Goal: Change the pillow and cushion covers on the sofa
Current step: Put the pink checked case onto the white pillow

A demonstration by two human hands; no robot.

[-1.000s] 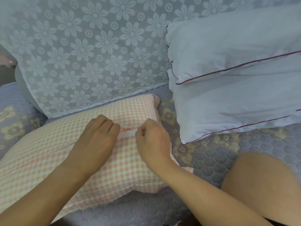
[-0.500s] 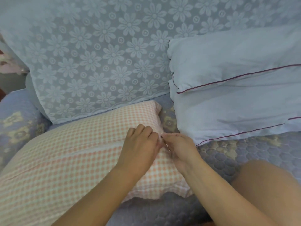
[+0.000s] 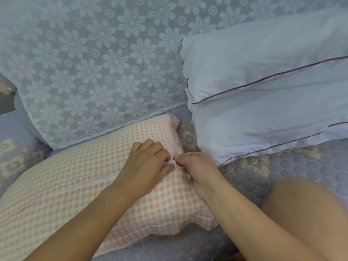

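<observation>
Pink-checked pillow (image 3: 79,187) at the lower left of the frame, both hands working at its right end.

Left hand (image 3: 145,166) lies on the checked cover, fingers curled and the thumb pressing down a small bunched bit of fabric at the seam; right hand (image 3: 199,171) meets it just beside, fingers pinching the same spot, where a tiny metal piece, perhaps a zipper pull (image 3: 173,157), shows between them. Pillow rests on the quilted lilac sofa seat (image 3: 282,172), its far edge against a lace daisy-pattern backrest cover (image 3: 94,68) filling the upper left. Two white pillows with dark red piping (image 3: 263,91) are stacked at the upper right, near the checked pillow. Bare knee (image 3: 310,213) at lower right.
</observation>
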